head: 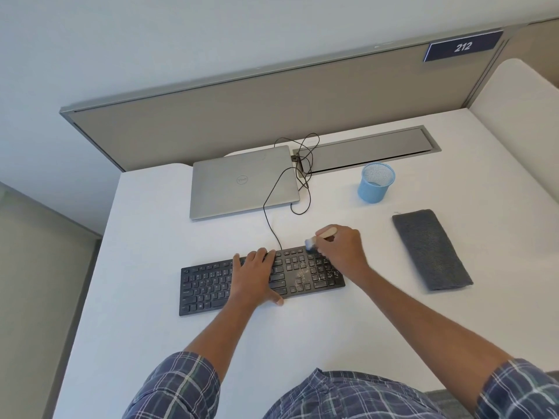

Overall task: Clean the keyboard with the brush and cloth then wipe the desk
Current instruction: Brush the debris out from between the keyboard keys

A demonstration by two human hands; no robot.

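Keyboard (208, 285) lies mid-desk (151, 237), directly in front of the person. Its long axis runs L-R, w/ the right end angled slightly farther away.

Left hand (254, 273) rests flat on the middle keys, fingers straight and spread, thumb over the near edge, prob. steadying it. Right hand (341, 246) is curled round the brush (311, 244) at the far right corner, bristle end pointing left over the top row above the numpad.

Pale specks (299, 273) sit on the keys between the two hands, i.e. nearer the person and left of the bristles, so the next strokes likely go that way along the keyboard's length.

Cloth (431, 249) is folded, grey, well apart to the right of the keyboard, long axis running away from the person. The right hand is nearer to it.

Hard to see:
- Bristles are blurred, so can't tell if they touch the keys.
- Most of the brush handle is inside the fist.
- Keys under both hands are hidden.

Behind the keyboard are a closed laptop (242, 182), a looping cable (267, 213) and a blue mesh cup (375, 182).
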